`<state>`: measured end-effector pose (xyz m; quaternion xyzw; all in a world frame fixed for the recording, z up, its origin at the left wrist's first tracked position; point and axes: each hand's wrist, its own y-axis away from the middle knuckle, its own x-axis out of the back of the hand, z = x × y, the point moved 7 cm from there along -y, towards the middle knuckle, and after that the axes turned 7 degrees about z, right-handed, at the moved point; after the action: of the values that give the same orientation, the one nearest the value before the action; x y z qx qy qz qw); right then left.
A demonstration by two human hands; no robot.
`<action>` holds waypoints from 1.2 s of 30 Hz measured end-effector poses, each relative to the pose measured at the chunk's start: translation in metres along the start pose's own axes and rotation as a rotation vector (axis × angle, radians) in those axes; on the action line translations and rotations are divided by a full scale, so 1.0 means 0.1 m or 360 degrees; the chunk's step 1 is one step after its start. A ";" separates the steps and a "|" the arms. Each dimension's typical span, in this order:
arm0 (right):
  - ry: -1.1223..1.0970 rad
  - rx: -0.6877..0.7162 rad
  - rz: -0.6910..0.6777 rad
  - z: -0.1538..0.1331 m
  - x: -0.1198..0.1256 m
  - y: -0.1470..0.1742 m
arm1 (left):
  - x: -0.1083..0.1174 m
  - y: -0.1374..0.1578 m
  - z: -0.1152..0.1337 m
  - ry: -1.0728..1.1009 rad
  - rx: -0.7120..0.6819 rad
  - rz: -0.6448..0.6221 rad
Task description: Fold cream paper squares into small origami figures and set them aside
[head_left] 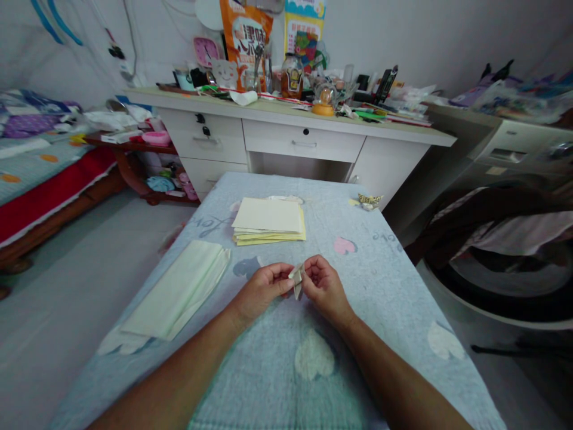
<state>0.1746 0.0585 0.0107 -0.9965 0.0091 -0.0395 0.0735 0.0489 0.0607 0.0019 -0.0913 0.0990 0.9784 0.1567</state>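
Observation:
Between my two hands, above the middle of a blue cloth-covered table (380,310), is a small folded piece of pale paper (298,281). My left hand (266,288) pinches its left side between thumb and fingers. On the right side, my right hand (325,288) grips it the same way, fingers curled. Just beyond my hands lies a stack of cream and yellow paper sheets (268,216). To the left of my left forearm rests a long bundle of pale green folded paper (176,289).
A small patterned folded piece (369,201) sits at the table's far right corner. Behind stands a white desk (277,134) crowded with jars, bags and papers. A front-loading washing machine (496,152) is on the right, a bed (49,185) on the left.

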 end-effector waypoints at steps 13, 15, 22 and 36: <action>0.0428 0.0128 0.0021 -0.10 -0.02 0.03 | -0.01 0.00 0.03 -0.0101 0.0000 0.0039; 0.0419 0.0119 0.0024 -0.10 -0.02 0.02 | -0.02 0.01 0.04 -0.0093 0.0005 0.0036; 0.0342 0.0076 -0.0003 -0.07 -0.05 0.02 | -0.06 0.03 0.03 -0.0007 0.0022 -0.0098; 0.0318 0.0100 -0.0050 -0.10 -0.04 0.03 | -0.05 0.03 -0.02 0.0144 0.0042 -0.0067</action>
<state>0.1694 0.0545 0.0196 -0.9848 -0.0004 -0.1399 0.1028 0.0526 0.0565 0.0016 -0.1356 0.1171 0.9683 0.1739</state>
